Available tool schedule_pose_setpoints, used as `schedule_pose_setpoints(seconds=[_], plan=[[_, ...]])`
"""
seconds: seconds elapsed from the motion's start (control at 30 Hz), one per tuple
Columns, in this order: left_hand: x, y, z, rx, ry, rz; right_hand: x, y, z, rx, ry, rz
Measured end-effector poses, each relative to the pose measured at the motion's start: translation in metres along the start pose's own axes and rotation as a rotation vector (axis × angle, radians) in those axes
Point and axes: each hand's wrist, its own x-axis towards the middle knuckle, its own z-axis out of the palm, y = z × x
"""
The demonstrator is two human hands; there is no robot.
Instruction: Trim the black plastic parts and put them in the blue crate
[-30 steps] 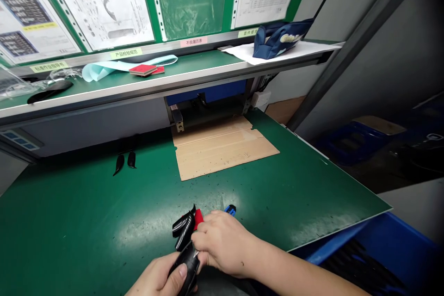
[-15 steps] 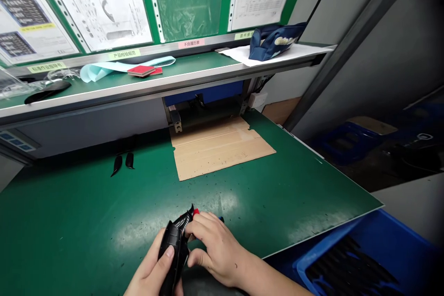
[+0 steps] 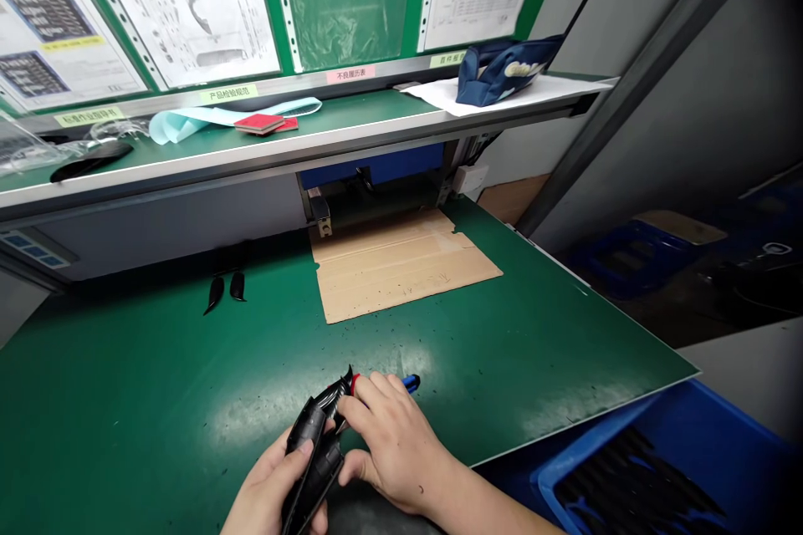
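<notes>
My left hand [image 3: 269, 493] grips a long black glossy plastic part [image 3: 310, 451] near the front edge of the green table [image 3: 156, 401], thumb on top of it. My right hand [image 3: 389, 443] rests on the table beside it, fingers curled around the part's far end, where pointed black plastic pieces [image 3: 335, 393] lie. A red-and-blue tool [image 3: 411, 383] pokes out from under my right fingers. Whether the right hand holds the tool or the part is unclear.
Two small black curved pieces [image 3: 226, 291] lie at the table's left back. A flat cardboard sheet [image 3: 401, 263] lies in the middle back. A blue bin [image 3: 658, 476] with black parts stands below right. The shelf above carries red pads [image 3: 263, 123] and a dark blue pouch [image 3: 502, 71].
My left hand has lifted the black part forward and up beside the right hand. The right hand has shifted slightly left over the red-and-blue tool.
</notes>
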Motion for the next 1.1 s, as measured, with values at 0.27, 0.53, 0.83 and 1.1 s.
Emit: schedule_pose_setpoints(seconds=[0.27,0.53,0.83,1.1], plan=[[0.006,-0.004,-0.004,-0.013,0.032,0.004,-0.001,-0.002,0.01,-0.036,-0.01,-0.004],[0.008,0.001,-0.002,-0.004,0.06,0.011,0.0,-0.002,0.012,-0.031,0.034,0.029],[0.015,0.006,-0.004,-0.034,-0.01,0.079,0.004,-0.002,0.014,-0.067,0.042,0.057],[0.024,0.0,-0.013,0.017,-0.06,0.131,0.009,0.002,0.012,-0.084,-0.043,-0.013]])
